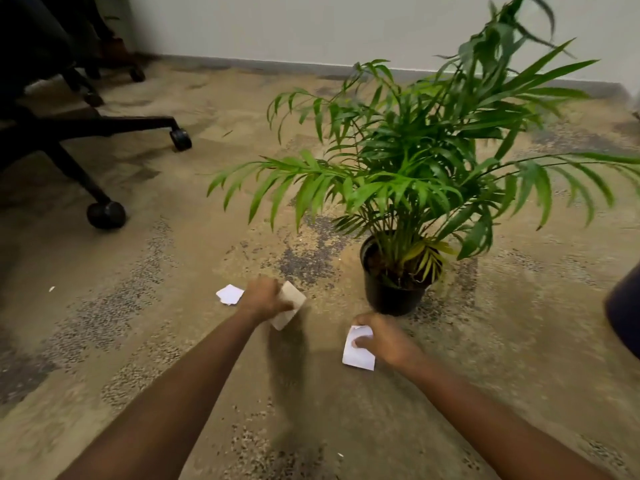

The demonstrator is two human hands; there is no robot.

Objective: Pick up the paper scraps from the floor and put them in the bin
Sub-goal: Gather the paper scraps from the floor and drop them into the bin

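The tan scrap (pixel 290 301) is an oblong whose long axis runs from its near end, low and slightly left, up and away toward the far right. It is lifted at a tilt just above the carpeted floor (pixel 166 344), and the left hand (pixel 262 296) grips its left side with curled fingers (this hand is blurred, so the exact finger placement is unclear). The left forearm reaches in from the bottom left edge, stretched nearly straight. The white scrap (pixel 358 356) has its long axis running roughly toward and away from the person, with its squarer end nearest them. The right hand (pixel 382 336) holds its far end, thumb pressed on the upper face and fingers curled round behind it. The right arm comes in from the bottom right corner, the wrist bent slightly inward. A second white scrap (pixel 230 294) lies flat on the floor just left of the left hand, and a tiny fleck (pixel 52 289) sits well off toward the floor's left edge. Beyond the right hand stands a potted plant (pixel 415 161) in a black pot (pixel 391 297). An office chair (pixel 104 124) fills the far left corner by the wall (pixel 277 29).
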